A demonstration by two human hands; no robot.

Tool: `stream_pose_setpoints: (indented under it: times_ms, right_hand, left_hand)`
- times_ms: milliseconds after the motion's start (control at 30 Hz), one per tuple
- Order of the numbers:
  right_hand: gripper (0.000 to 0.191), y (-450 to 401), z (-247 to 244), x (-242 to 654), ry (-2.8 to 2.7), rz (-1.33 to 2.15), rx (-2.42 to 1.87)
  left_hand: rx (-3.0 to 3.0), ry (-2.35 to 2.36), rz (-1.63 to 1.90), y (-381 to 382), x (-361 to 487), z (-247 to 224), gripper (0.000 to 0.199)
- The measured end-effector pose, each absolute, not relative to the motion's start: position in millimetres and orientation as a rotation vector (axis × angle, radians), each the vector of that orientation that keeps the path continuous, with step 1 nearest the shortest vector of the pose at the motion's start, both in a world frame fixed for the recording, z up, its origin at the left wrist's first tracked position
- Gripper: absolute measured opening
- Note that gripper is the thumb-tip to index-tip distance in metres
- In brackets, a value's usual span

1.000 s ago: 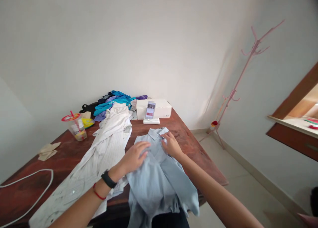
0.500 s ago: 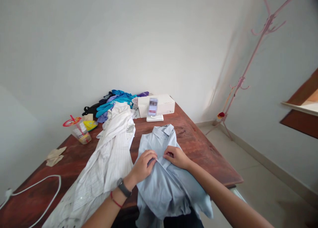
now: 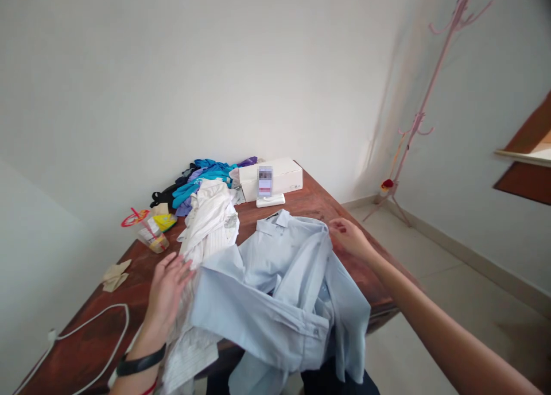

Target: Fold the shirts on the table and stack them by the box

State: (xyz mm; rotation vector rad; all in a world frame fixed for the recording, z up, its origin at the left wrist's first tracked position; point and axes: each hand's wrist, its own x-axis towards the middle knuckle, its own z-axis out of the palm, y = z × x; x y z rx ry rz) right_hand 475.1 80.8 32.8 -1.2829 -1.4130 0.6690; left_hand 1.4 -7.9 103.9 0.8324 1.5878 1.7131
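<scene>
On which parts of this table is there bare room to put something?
The reddish-brown wooden table shows bare right of the white rectangular box, behind the light-blue collared shirt, and within the curve of the white cable. Back left is crowded: heaped blue and purple clothes near a clear plastic cup.

Your single head camera looks forward and down from close above the worktop (image 3: 307, 202), facing the wall (image 3: 215, 68).
</scene>
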Motion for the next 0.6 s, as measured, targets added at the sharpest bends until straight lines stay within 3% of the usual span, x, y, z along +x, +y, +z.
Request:
stream_pose_setpoints:
  times_ms: [100, 200, 367, 433, 533, 600]
  right_hand:
    - [0.022, 36.2, 24.0, 457.7, -1.588, 0.417, -1.258]
    - [0.023, -15.0, 26.8, 428.3, -1.900, 0.490, -1.107]
    - [0.053, -43.1, 27.9, 390.4, -2.326, 0.658, -0.962]
    - [0.055, -37.7, 22.9, 384.5, -2.380, 0.668, -0.960]
    - [0.028, -30.0, 17.2, 382.7, -2.381, 0.624, -1.019]
    - [0.025, -29.7, 17.2, 384.3, -2.353, 0.601, -1.028]
  left_hand:
    - [1.295, 1.697, 1.681, -48.6, 24.0, 96.1, 0.038]
    - [1.783, 1.650, 1.251, -86.9, 58.1, 84.6, 0.038]
    - [2.230, 1.412, 0.583, -92.9, 91.4, 50.2, 0.071]
    - [2.263, 1.450, 0.539, -84.5, 94.7, 37.9, 0.061]
    - [2.245, 1.479, 0.585, -79.8, 97.3, 33.4, 0.020]
    - [2.215, 1.461, 0.666, -83.6, 98.5, 39.3, 0.020]
